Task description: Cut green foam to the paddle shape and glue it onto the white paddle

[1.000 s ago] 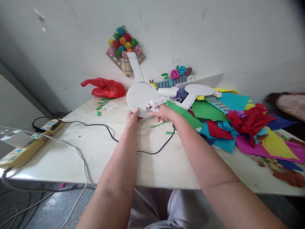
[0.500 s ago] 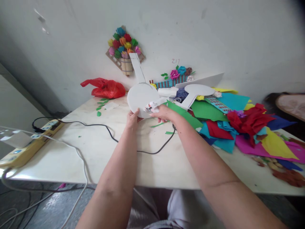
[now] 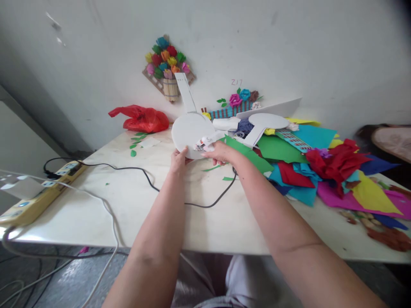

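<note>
A white round board [image 3: 189,130] with a long white strip [image 3: 185,94] sticking up from its far edge is tilted above the table. My left hand [image 3: 180,160] grips the lower left edge of this board, thumb on its front face and fingers behind. In my right hand [image 3: 221,152] is a white hot glue gun [image 3: 208,142], its nozzle pointing left over the lower part of the disc. Whether the nozzle touches the board I cannot tell. A black cord [image 3: 221,197] curves across the table below the hands.
Coloured paper sheets [image 3: 282,147] and red crepe paper [image 3: 340,164] crowd the right side. A second white disc [image 3: 269,120] lies behind them. A red plastic bag [image 3: 146,119] sits at the back left, a yellow power strip [image 3: 38,196] at the left edge. Paper flowers [image 3: 167,60] hang on the wall.
The white round board and its strip have dipped very slightly. Both hands keep their grip in nearly the same place.
</note>
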Demonstrator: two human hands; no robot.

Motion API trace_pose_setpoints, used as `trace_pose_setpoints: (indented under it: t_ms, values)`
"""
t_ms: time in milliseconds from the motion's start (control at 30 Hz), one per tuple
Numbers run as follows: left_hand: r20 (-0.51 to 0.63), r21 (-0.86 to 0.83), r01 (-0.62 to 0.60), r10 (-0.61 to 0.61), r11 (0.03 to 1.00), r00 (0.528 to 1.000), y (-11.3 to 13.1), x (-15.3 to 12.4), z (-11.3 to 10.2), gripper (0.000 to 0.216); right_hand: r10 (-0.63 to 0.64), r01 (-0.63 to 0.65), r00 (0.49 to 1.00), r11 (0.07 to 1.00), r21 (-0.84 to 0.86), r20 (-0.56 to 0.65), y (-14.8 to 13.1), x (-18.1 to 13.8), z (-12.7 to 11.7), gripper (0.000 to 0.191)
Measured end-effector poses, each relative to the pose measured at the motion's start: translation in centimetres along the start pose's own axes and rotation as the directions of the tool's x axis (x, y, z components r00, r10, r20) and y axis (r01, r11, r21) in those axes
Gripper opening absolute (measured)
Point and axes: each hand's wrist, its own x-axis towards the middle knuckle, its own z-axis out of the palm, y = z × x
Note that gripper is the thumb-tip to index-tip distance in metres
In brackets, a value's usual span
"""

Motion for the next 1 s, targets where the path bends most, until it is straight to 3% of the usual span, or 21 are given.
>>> trace_pose_setpoints:
  t_ms: [500, 1000]
  values:
    - [-0.004, -0.007, 0.007, -0.007, 1.000, 1.000, 0.15, -0.17, 0.15, 0.024, -0.039, 0.038, 0.999, 0.999, -0.034, -0.007, 0.56, 0.63, 0.32, 0.038]
    - [-0.007, 0.025, 0.014, -0.014, 1.000, 1.000, 0.13, -0.08, 0.08, 0.031, 0.004, -0.004, 1.000, 1.000, -0.031, -0.002, 0.35, 0.40, 0.34, 0.037]
